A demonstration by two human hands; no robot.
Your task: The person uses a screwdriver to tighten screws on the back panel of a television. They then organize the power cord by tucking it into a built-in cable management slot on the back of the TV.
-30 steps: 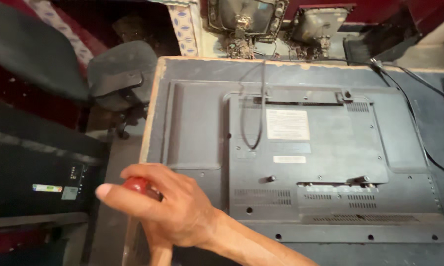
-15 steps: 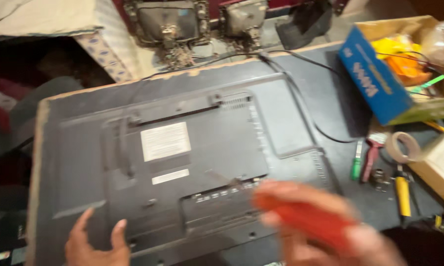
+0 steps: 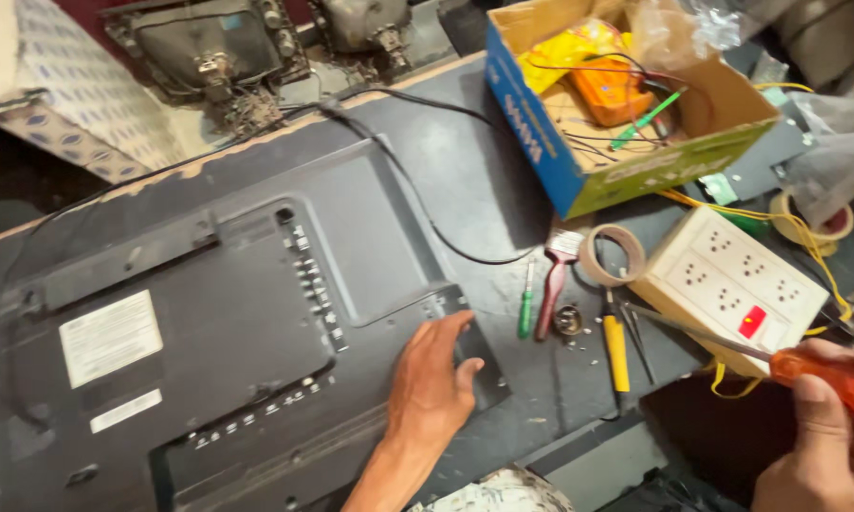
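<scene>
A flat-screen television (image 3: 218,322) lies face down, back panel up, filling the left of the dark surface (image 3: 503,190). The left hand (image 3: 431,374) presses flat on its lower right corner, fingers spread, grasping nothing, apparently to steady it. At the surface's near right corner the right hand (image 3: 825,446) is clenched around a red-handled screwdriver (image 3: 778,365), shaft angled up-left over a white power strip (image 3: 725,284). Between the hands lie loose hand tools (image 3: 616,346).
</scene>
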